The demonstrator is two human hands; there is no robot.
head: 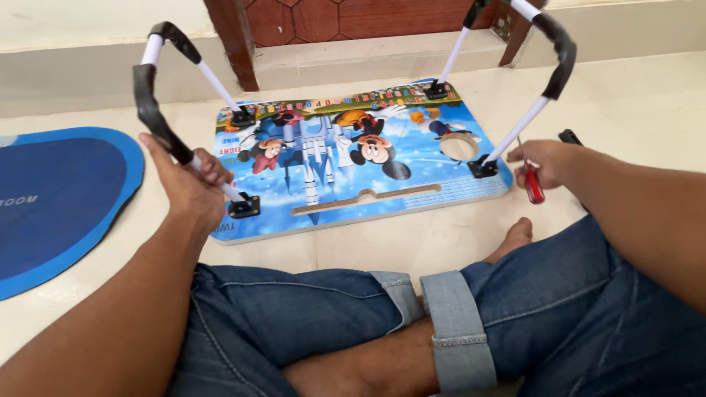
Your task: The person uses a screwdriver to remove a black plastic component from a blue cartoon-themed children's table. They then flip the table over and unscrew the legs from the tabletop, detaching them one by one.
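L hand [190,184] on leg [165,129] — R hand [543,162] w/ screwdriver [532,185]

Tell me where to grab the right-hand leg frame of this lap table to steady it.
Grip the white tube of the right leg frame just above its black bracket, coming from the right side: it slants up bare there, while the black bend above is farther off.

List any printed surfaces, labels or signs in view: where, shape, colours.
Printed tabletop: flat on the floor ahead, rounded rectangle, blue cartoon artwork, lettering band along far edge, round hole at right; left hand grips its leg.
Mat: floor at left, rounded, dark blue, lighter border, small white lettering.
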